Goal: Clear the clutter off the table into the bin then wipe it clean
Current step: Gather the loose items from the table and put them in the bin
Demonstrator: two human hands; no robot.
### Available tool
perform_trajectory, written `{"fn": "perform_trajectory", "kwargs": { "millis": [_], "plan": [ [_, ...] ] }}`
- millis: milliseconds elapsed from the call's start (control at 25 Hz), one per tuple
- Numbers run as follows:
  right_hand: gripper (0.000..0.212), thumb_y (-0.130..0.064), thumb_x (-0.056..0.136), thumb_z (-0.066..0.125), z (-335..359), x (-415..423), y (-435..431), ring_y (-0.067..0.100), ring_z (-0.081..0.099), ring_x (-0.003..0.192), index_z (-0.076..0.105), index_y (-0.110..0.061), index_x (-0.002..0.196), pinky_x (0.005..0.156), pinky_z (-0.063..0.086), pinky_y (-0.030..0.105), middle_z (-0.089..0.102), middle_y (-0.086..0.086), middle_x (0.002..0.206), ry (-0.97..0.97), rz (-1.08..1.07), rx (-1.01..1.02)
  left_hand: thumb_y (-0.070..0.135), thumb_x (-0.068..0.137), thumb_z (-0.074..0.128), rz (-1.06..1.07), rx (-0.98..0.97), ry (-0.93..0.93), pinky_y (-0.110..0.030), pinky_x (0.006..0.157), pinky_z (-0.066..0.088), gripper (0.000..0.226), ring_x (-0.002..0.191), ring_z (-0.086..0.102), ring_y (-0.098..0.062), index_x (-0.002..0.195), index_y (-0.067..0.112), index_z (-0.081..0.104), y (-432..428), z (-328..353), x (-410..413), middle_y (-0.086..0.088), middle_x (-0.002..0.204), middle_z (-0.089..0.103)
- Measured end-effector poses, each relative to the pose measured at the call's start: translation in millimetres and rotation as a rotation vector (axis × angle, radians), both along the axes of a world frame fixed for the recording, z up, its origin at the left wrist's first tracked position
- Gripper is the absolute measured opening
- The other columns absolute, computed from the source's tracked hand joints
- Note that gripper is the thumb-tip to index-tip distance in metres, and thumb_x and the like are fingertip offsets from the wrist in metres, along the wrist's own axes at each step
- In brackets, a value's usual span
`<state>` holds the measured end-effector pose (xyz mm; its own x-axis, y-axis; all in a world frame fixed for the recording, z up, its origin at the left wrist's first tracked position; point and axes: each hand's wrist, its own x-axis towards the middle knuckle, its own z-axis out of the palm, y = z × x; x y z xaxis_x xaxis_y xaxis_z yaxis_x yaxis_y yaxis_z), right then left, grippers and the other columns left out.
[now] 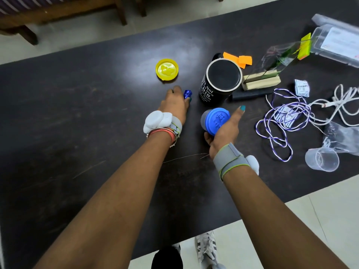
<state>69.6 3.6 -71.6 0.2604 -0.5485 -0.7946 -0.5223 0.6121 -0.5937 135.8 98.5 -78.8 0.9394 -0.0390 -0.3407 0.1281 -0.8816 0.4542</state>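
My left hand (175, 102) rests low on the dark table (77, 113), its fingers closed around a small blue shiny object (187, 94). My right hand (225, 131) holds a small jar with a blue lid (214, 119) just above the table, index finger pointing out. A yellow lid (167, 69) lies beyond my left hand. A black mug with white lettering (219, 80) stands between and beyond both hands. No bin is in view.
To the right lie orange paper scraps (240, 60), a wooden stand with a clear sheet (262, 81), a purple-white cord (281, 121), a white cable (342, 105), clear plastic cups (322, 160), a clear box (338, 43) and yellow notes (305, 46). Wooden furniture legs (120, 10) stand beyond the table.
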Motion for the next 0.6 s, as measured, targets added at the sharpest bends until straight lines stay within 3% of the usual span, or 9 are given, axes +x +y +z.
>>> {"fn": "perform_trajectory", "kwargs": {
  "millis": [120,200,240,280,360,600],
  "plan": [
    [0.064,-0.084,0.079,0.031,12.2,-2.4,1.3,0.017,0.062,0.069,0.056,-0.025,0.079,0.049,0.048,0.023,0.065,-0.005,0.084,-0.070,-0.003,0.070,0.035,0.094,0.049,0.345,-0.277,0.064,-0.034,0.079,0.044,0.033,0.102,0.058,-0.036,0.102,0.005,0.062,-1.4,19.0,-9.4,-0.019,0.106,0.065],
    [0.065,-0.084,0.078,0.033,22.0,-4.4,0.9,0.017,0.061,0.068,0.057,-0.024,0.080,0.047,0.048,0.022,0.065,-0.004,0.083,-0.105,0.010,0.097,0.035,0.091,0.048,0.586,-0.549,0.134,-0.032,0.069,0.046,0.035,0.075,0.061,-0.030,0.070,0.014,0.066,-1.0,36.9,-13.3,-0.010,0.071,0.065],
    [0.065,-0.084,0.078,0.033,31.5,-7.5,0.1,0.017,0.061,0.066,0.058,-0.023,0.081,0.046,0.048,0.021,0.065,-0.004,0.082,-0.130,0.022,0.111,0.034,0.090,0.048,0.673,-0.693,0.142,-0.027,0.056,0.043,0.037,0.057,0.054,-0.026,0.061,0.016,0.061,-0.1,48.6,-19.8,-0.005,0.059,0.057],
    [0.066,-0.084,0.078,0.034,41.2,-10.9,-2.0,0.018,0.061,0.064,0.058,-0.023,0.082,0.045,0.047,0.021,0.066,-0.002,0.083,-0.152,0.037,0.123,0.032,0.091,0.047,0.723,-0.825,0.143,-0.020,0.047,0.036,0.036,0.044,0.043,-0.021,0.059,0.017,0.057,0.3,59.6,-27.2,-0.002,0.055,0.051],
    [0.065,-0.084,0.076,0.038,63.8,-17.7,-6.4,0.019,0.060,0.063,0.060,-0.023,0.084,0.044,0.047,0.021,0.067,-0.001,0.083,-0.179,0.070,0.142,0.029,0.094,0.045,0.753,-0.983,0.141,-0.012,0.043,0.023,0.034,0.036,0.030,-0.013,0.063,0.016,0.052,1.3,81.7,-42.0,0.000,0.056,0.044],
    [0.056,-0.075,0.076,0.055,188.8,-38.5,-9.7,0.022,0.059,0.077,0.065,-0.022,0.092,0.041,0.046,0.020,0.064,0.001,0.095,-0.348,0.258,0.146,0.022,0.094,0.042,0.840,-1.113,0.002,-0.012,0.043,0.020,0.027,0.035,0.028,-0.010,0.069,0.015,0.050,17.4,212.9,-91.8,-0.001,0.059,0.042]
  ]
}}
